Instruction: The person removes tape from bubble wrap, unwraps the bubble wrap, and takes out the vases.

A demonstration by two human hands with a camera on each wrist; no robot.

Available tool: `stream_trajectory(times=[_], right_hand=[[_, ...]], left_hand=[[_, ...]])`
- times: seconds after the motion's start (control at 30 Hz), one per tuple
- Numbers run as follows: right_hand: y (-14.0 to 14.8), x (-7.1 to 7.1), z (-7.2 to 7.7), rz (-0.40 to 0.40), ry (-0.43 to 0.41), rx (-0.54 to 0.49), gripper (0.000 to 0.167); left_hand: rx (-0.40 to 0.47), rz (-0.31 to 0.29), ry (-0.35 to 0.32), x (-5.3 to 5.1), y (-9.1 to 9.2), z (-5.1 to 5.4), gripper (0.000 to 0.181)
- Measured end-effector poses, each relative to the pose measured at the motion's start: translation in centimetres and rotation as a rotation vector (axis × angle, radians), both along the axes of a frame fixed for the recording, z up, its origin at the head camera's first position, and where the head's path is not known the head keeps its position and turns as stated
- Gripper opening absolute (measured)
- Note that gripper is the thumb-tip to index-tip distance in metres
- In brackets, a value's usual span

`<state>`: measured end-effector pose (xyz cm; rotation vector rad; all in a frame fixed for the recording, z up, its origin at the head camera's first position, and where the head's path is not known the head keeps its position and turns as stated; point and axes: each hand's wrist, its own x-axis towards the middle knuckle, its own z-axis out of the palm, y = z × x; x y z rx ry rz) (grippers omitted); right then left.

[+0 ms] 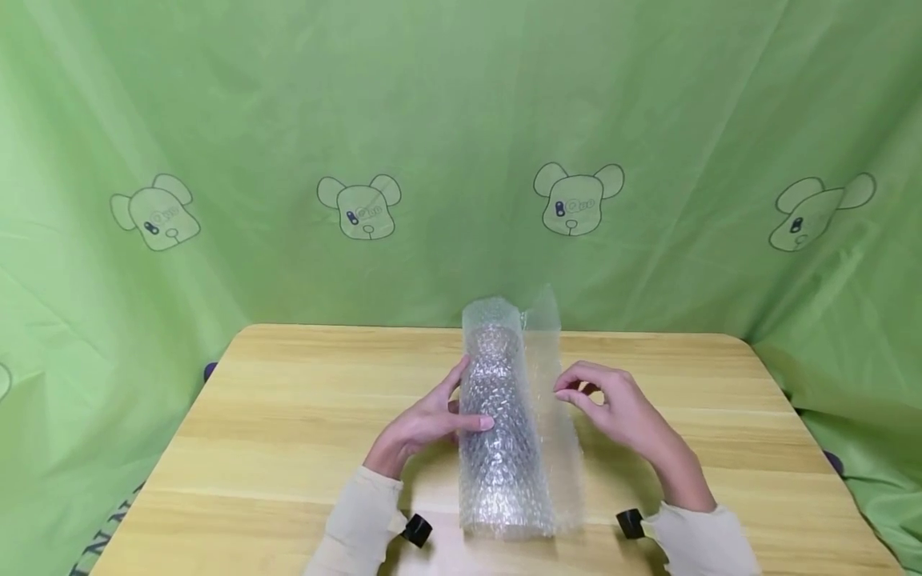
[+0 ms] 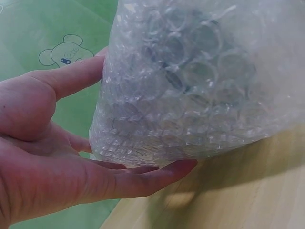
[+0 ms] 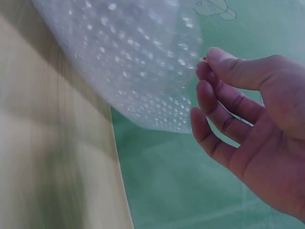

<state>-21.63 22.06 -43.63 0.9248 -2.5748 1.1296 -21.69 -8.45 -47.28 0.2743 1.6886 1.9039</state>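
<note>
A bundle of clear bubble wrap (image 1: 500, 448) stands over the table, rolled round a bottle-shaped thing that shows only dimly through the layers. My left hand (image 1: 430, 418) grips the bundle from its left side, thumb across the front; in the left wrist view the fingers of this hand (image 2: 71, 176) reach beneath the bubble wrap (image 2: 190, 95). On the right, a loose flap (image 1: 551, 416) of the wrap hangs away from the roll. My right hand (image 1: 612, 404) pinches the flap's edge between thumb and forefinger, the other fingers (image 3: 207, 98) loosely bent in the right wrist view.
The wooden table (image 1: 288, 448) extends to both sides of the bundle. Behind it hangs a green cloth (image 1: 446, 104) printed with bear heads. Black wrist cameras sit near both sleeves, the left camera (image 1: 416, 530) close to the bundle's base.
</note>
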Motion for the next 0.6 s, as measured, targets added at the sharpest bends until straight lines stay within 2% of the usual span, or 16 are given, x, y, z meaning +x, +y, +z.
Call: stream_trajectory(times=[0.37, 0.6], right_hand=[[3.7, 0.8, -0.5, -0.08, 0.084, 0.044, 0.021], [5.6, 1.0, -1.3, -0.101, 0.087, 0.068, 0.024]], left_hand=[[0.002, 0.002, -0.016, 0.0, 0.1, 0.2, 0.117], [-0.005, 0.006, -0.017, 0.0, 0.0, 0.0, 0.117]])
